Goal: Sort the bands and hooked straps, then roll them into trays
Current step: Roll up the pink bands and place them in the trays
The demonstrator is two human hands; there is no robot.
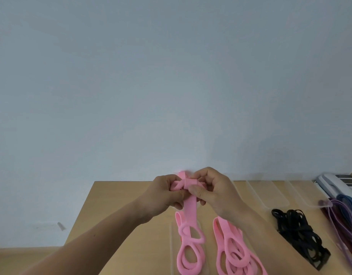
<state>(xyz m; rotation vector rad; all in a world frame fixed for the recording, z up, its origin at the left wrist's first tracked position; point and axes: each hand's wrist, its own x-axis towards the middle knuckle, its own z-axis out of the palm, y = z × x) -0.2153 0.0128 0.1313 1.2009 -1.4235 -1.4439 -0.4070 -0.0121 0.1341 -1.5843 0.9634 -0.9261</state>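
Left hand: my left hand is curled round the pink band, with the thumb pressing against the wrapped part from the near side.
Right hand: my right hand pinches the same band from the other side, thumb in front and fingers bent behind it.
Band in my grip: it is held up over the far edge of the table, between my two hands. One turn is wound crosswise round the rest and a flat tail hangs straight down below my fingers.
Left pink bundle: it lies looped on the table, just below the hanging tail. I cannot tell whether the tail touches it.
Right pink bundle: a bigger heap of loops beside the first one, under my right forearm.
Black straps: a tangled pile to the right of the pink heaps. I cannot make out any hooks.
Purple and blue bands: these lie at the right edge of the table.
See-through trays: they sit in a row along the far right of the table.
White device: it is in the far right corner, behind the bands.
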